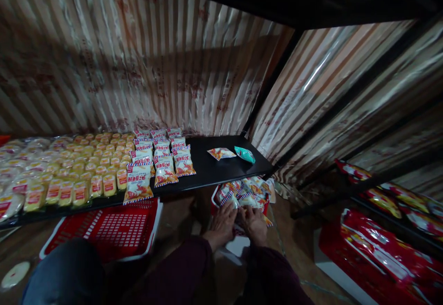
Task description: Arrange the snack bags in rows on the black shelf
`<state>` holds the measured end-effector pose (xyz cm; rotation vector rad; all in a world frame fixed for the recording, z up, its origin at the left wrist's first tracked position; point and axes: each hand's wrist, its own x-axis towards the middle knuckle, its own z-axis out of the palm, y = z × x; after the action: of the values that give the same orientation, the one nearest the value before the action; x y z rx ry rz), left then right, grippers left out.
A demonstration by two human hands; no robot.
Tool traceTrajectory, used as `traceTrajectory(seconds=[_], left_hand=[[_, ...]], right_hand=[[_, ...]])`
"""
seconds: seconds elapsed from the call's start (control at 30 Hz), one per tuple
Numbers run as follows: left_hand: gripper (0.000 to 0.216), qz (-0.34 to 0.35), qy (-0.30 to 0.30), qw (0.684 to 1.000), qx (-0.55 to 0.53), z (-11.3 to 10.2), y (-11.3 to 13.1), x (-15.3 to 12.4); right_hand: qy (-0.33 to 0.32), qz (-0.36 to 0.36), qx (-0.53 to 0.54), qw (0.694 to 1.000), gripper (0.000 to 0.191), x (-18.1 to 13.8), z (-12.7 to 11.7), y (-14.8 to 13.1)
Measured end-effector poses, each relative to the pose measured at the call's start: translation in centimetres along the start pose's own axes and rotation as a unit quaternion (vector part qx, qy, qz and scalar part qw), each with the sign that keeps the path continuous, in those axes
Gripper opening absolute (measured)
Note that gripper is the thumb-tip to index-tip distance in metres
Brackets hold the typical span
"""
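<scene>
A red-and-white basket [214, 199] on the floor holds several shiny snack bags [254, 189] in white, blue and orange. My left hand [223, 225] is at its near side, fingers bent together over a snack bag. Close beside it, my right hand [255, 226] has curled fingers on a bag at the same spot. The undersides of both hands and part of what they grip are hidden. On the black shelf [204, 176] just above lie an orange-and-white snack bag [221, 153] and a green packet [245, 154].
Rows of similar snack bags [165, 170] stand on the shelf to the left, beside many small yellow packaged cakes [80, 193]. Below is a red plastic basket [121, 229]. At right are a dark metal rack post [332, 203] and a red box of packets [377, 249].
</scene>
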<state>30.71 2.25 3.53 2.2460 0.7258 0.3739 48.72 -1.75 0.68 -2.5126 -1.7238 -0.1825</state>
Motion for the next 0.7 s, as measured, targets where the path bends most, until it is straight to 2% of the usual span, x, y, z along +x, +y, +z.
traceTrajectory(seconds=[0.07, 0.1, 0.23, 0.3, 0.37, 0.43, 0.53, 0.63, 0.7], left_hand=[[0.071, 0.039, 0.012, 0.999, -0.009, 1.5, 0.7, 2.9], [0.072, 0.036, 0.016, 0.999, -0.011, 2.2, 0.9, 4.2], [0.073, -0.061, -0.045, 0.997, 0.011, 4.3, -0.1, 6.9], [0.073, -0.040, -0.074, 0.995, 0.043, 4.5, -1.4, 6.9], [0.069, -0.003, -0.074, 0.995, 0.068, 4.3, -2.4, 6.6], [0.064, 0.011, -0.069, 0.993, 0.095, 3.9, -3.0, 6.1], [0.054, 0.014, -0.059, 0.990, 0.126, 3.1, -3.4, 5.2], [0.050, 0.003, -0.049, 0.989, 0.143, 1.9, -3.9, 3.4], [0.047, 0.003, -0.068, 0.987, 0.146, 0.9, -4.2, 1.9]], right_hand=[[0.066, 0.056, -0.021, 0.996, 0.034, 1.7, -0.6, 1.4], [0.068, 0.059, -0.028, 0.996, 0.035, 2.6, -0.6, 2.2], [-0.037, -0.056, -0.049, 0.997, 0.029, 3.8, 2.0, 4.8], [-0.041, -0.070, -0.071, 0.994, 0.029, 3.3, 3.9, 5.3], [-0.033, -0.093, -0.073, 0.992, 0.031, 2.7, 5.2, 5.4], [-0.047, -0.104, -0.073, 0.991, 0.031, 2.4, 5.4, 4.9], [-0.094, -0.100, -0.067, 0.988, 0.028, 2.3, 4.0, 3.2], [-0.131, -0.097, -0.045, 0.986, 0.028, 1.9, 2.1, 0.2], [-0.150, -0.063, -0.024, 0.986, 0.029, 1.2, 0.9, -2.2]])
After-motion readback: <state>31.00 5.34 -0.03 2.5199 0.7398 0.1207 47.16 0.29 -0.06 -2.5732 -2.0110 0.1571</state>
